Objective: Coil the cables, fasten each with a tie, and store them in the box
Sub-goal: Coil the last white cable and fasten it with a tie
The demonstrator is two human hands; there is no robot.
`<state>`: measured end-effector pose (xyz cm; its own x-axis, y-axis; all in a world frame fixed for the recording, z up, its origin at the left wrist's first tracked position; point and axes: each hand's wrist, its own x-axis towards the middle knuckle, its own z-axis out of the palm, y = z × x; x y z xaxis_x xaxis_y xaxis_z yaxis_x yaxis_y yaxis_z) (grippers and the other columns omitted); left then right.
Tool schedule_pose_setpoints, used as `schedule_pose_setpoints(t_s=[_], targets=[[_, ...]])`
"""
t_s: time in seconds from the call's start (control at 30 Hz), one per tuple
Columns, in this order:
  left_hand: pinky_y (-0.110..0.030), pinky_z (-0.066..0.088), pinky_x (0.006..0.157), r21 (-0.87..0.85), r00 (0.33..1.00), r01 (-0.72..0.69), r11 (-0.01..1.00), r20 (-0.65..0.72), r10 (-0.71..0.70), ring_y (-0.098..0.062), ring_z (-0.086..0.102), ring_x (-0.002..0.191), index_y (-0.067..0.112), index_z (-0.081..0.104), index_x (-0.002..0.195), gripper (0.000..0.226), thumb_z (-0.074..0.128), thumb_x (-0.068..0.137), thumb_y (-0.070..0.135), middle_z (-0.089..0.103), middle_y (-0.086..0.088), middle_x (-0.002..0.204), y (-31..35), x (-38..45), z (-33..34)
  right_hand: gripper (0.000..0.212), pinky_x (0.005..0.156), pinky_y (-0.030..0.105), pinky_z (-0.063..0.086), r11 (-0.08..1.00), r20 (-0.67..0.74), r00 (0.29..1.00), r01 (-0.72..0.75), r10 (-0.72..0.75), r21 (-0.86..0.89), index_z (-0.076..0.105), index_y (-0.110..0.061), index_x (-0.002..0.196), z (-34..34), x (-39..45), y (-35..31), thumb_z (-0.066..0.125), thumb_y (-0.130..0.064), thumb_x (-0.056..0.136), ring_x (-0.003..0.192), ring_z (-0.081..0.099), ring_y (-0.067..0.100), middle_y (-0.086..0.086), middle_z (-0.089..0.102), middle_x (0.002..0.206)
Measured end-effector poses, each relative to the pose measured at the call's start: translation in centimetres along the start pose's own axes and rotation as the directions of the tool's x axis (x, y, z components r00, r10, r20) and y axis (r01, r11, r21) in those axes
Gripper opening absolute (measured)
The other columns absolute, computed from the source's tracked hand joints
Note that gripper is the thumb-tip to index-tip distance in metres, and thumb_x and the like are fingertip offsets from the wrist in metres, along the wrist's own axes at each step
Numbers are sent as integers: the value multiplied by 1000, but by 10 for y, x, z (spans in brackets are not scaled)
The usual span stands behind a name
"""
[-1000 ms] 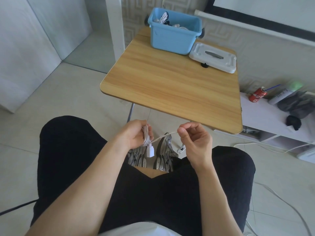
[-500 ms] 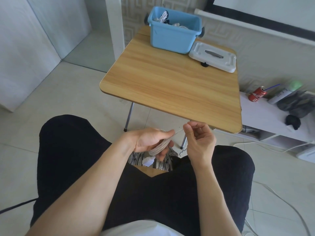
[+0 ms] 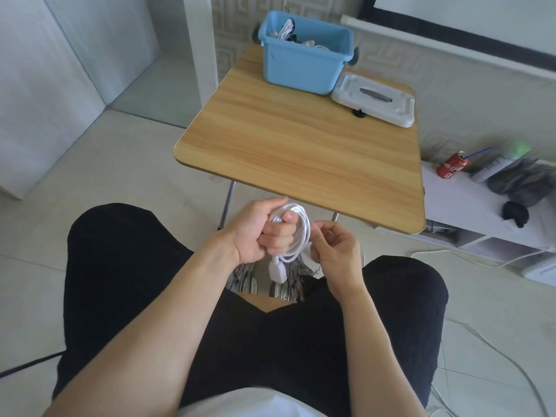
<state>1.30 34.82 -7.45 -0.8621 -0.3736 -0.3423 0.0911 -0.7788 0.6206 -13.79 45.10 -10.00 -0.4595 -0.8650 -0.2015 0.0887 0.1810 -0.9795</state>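
Note:
My left hand [image 3: 261, 231] grips a white cable [image 3: 301, 236] wound into a small coil, just in front of the table's near edge and above my lap. A white plug end hangs below the fist. Right beside the coil, my right hand [image 3: 334, 251] has its fingers curled and pinches the cable's loose end against the loops. The blue box [image 3: 304, 69] stands at the far side of the wooden table [image 3: 301, 145] with other coiled cables inside it. I cannot make out a tie.
The box's white lid [image 3: 374, 99] lies on the table right of the box. A low white shelf [image 3: 469, 200] at the right holds a red can [image 3: 451, 169] and dark items. Loose white cords trail over the floor at the right.
My left hand has turned the coil upright and raised it slightly. My right hand has come in from the right, down to the coil's side, taking up the slack strand.

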Motion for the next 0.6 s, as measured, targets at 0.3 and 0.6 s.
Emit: schedule_pose_setpoints(t_s=[0.3, 0.6], targets=[[-28, 32, 56, -324, 779, -542, 776, -539, 319, -14, 32, 48, 13, 49, 76, 50, 18, 107, 37, 38, 1, 56, 9, 4, -16, 20, 60, 26, 50, 950, 228, 956, -111, 182, -292, 77, -15, 98, -1, -6, 0, 63, -30, 100, 53, 52, 11, 1, 73, 74], [-33, 43, 59, 109, 620, -352, 930, -716, 319, -20, 48, 50, 11, 53, 85, 35, 42, 105, 38, 53, -2, 60, 0, 9, -23, 17, 60, 32, 55, 789, 385, 898, 74, 214, -610, 78, -26, 94, 9, -17, -15, 64, -36, 96, 52, 57, 11, -1, 74, 72]])
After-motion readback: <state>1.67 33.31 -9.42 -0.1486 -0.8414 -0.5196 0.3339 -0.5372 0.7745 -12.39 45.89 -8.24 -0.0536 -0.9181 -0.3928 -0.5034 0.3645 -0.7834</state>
